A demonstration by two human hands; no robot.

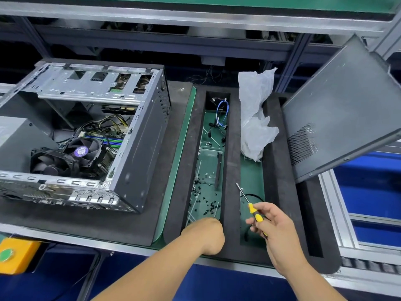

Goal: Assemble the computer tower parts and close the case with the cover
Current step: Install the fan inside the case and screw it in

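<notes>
Left hand [208, 232] is dipped among screws [208, 206], fingers hidden; yellow screwdriver [252, 210] is pinched by right hand [280, 233] near the worktop's front edge.

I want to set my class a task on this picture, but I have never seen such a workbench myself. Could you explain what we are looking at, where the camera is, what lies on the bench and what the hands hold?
There is no machine here: a person works with bare hands, and the one camera sits on their head, looking down at the bench.

On the left stands an open computer case on a dark foam mat; you can see fans and wires inside. Its side cover leans tilted at the right.

In the middle is a foam tray with long slots. One slot holds small black screws and some cables. A crumpled plastic bag lies beside it.

The right hand holds a yellow-handled screwdriver. The left hand reaches down into the screw slot; its fingers are hidden, so I cannot tell whether it holds anything.
</notes>
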